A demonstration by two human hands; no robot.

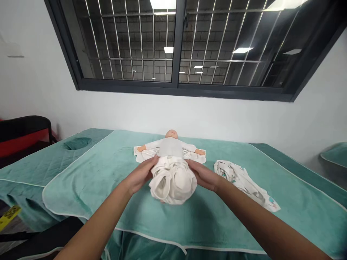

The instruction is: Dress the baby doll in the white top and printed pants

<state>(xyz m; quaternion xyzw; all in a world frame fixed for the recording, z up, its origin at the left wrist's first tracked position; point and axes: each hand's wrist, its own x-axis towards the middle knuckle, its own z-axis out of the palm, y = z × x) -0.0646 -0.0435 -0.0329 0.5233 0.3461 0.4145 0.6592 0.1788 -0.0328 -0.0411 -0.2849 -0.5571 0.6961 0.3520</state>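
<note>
Over sheet (100, 177); L hand (142, 174), R hand (204, 175) part-curled; gripping wht garment (173, 181) on doll (171, 146)

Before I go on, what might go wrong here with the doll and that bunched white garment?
The white garment sits in loose folds between the left hand and right hand, so it could twist or catch. Pulling might slide the doll and ruck up the white cloth beneath its arms. The right forearm passes close to the patterned cloth and could brush it.
</note>
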